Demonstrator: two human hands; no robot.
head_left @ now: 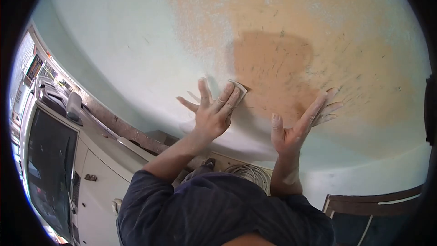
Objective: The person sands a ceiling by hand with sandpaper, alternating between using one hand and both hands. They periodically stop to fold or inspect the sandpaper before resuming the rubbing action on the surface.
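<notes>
The small sanding pad (238, 89) sits flat against the wall (114, 41), at the lower left edge of the bare orange patch (282, 54), pinned there under the fingertips of my left hand (211, 111). I judge it light and thin, probably a folded sheet or a slim block, though the view is too warped for me to say which; it looks stiff enough to hold its shape but easy to let slip sideways, so the hold belongs on its flat back with spread fingers pressing it into the wall, not a pinch at the rim. That hand is spread wide, pressing rather than clasping. My right hand (296, 125) is open too, fingers fanned, tips resting on the orange area and holding nothing. The wall is pale green with the paint rubbed away to rough, scratched plaster. Below lie a coil of cable (250, 173), a white cabinet (98, 187) and a dark screen (48, 155) at left.
</notes>
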